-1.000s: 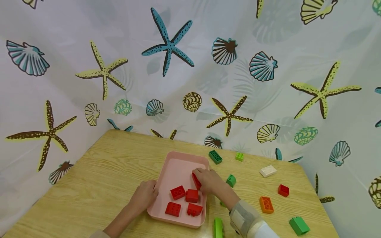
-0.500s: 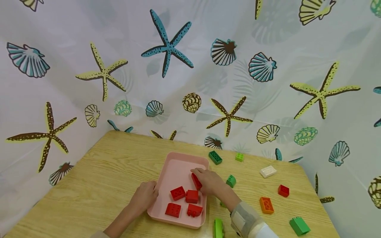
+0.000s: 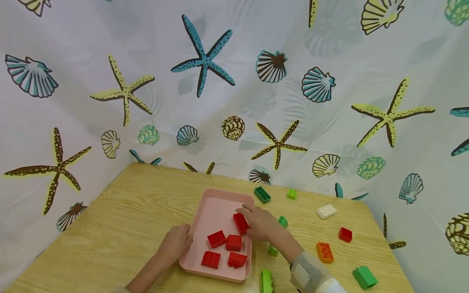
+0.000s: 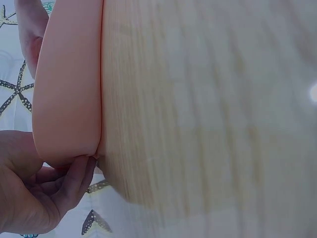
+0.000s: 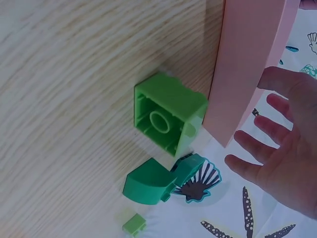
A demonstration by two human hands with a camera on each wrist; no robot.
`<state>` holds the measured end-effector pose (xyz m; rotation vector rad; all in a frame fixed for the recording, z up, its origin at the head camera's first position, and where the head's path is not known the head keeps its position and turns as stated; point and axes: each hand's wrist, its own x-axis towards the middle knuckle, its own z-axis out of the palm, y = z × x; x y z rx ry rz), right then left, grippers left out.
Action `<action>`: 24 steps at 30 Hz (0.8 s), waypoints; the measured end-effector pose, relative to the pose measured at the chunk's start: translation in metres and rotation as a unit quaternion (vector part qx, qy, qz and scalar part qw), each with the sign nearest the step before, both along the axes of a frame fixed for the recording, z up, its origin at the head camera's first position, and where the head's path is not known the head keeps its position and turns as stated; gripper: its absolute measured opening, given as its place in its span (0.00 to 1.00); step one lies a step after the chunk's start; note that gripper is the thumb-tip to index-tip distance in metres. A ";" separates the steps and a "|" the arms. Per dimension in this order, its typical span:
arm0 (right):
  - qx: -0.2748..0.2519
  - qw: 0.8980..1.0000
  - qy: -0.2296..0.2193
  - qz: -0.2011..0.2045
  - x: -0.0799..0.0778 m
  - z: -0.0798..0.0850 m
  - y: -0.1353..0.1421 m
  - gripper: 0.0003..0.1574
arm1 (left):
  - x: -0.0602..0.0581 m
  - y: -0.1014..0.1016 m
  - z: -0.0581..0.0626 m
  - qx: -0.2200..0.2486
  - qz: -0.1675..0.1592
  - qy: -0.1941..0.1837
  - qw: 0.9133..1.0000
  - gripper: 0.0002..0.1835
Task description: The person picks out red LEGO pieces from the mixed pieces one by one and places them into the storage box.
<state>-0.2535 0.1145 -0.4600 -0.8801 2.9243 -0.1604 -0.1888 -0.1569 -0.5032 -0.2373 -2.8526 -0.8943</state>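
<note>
In the head view a pink tray (image 3: pixel 216 207) lies on the wooden table. My left hand (image 3: pixel 176 241) grips its left edge; in the left wrist view, the fingers (image 4: pixel 77 181) curl at the tray's bottom edge. My right hand (image 3: pixel 259 221) hovers at the right rim, its fingers (image 5: pixel 255 144) spread apart and bare in the right wrist view. Just left of that hand, a red toy brick (image 3: pixel 240 224) lies inside the tray. Several more red bricks sit toward the near end, among them a rectangular one (image 3: pixel 217 239) and a curved one (image 3: pixel 237 259).
Right of the tray are a dark green brick (image 3: pixel 262 195), a small lime brick (image 3: pixel 292 194), a white brick (image 3: pixel 326 211), a red brick (image 3: pixel 345 234), an orange brick (image 3: pixel 325 252), and green blocks (image 3: pixel 364 277). A light green block (image 5: pixel 168 111) stands close beside the tray.
My right hand has let go of the red brick and drawn slightly right, uncovering its top. The left hand keeps its grip on the tray. The head view has shifted slightly.
</note>
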 end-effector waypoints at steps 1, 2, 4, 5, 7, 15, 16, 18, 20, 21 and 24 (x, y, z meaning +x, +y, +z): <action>-0.001 1.000 0.001 -0.003 0.000 0.000 0.001 0.39 | 0.000 0.000 0.000 0.000 0.001 0.000 1.000 0.13; -0.003 1.000 0.002 -0.004 0.001 0.000 0.003 0.38 | 0.000 0.000 0.000 0.002 0.000 0.000 1.000 0.13; -0.003 1.000 0.006 -0.006 0.001 0.000 0.006 0.36 | 0.000 -0.001 -0.001 0.004 -0.001 -0.001 1.000 0.13; -0.007 1.000 0.008 -0.004 0.001 0.000 0.008 0.35 | 0.000 -0.001 -0.002 0.005 -0.001 0.000 1.000 0.13; -0.013 1.000 0.012 0.001 0.002 -0.001 0.013 0.33 | 0.000 -0.001 -0.002 0.006 0.000 -0.002 1.000 0.13; -0.052 0.999 0.014 0.006 0.005 0.001 0.028 0.31 | -0.001 -0.003 -0.001 0.005 -0.002 0.006 1.000 0.12; -0.053 0.999 0.011 0.002 0.005 0.002 0.029 0.31 | -0.001 -0.003 -0.001 0.005 -0.003 0.008 1.000 0.13; -0.052 0.999 0.007 -0.006 0.005 0.002 0.031 0.31 | -0.001 -0.003 -0.001 0.004 -0.002 0.011 1.000 0.13; -0.048 0.999 0.001 -0.020 0.004 0.003 0.033 0.32 | 0.000 -0.003 -0.001 0.004 -0.002 0.013 1.000 0.13; -0.047 0.999 -0.002 -0.027 0.004 0.003 0.034 0.33 | 0.000 -0.003 -0.001 0.003 -0.002 0.015 1.000 0.13; -0.035 0.998 -0.006 -0.047 0.002 0.002 0.041 0.33 | 0.000 -0.003 -0.001 0.001 -0.002 0.018 1.000 0.13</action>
